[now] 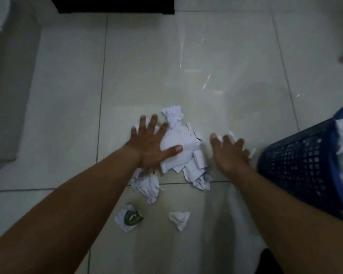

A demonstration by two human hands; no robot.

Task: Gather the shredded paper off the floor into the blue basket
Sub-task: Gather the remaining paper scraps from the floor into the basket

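Fingers of the left hand are spread wide and press flat on the shredded paper on the floor. The right hand is spread open too, just beside the pile. The blue basket at the far right has paper inside.

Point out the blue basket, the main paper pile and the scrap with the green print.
blue basket (297, 171), head view, on its dark mesh wall.
main paper pile (184, 143), head view, on the flat white sheet at its middle.
scrap with the green print (130, 216), head view, on the green mark itself.
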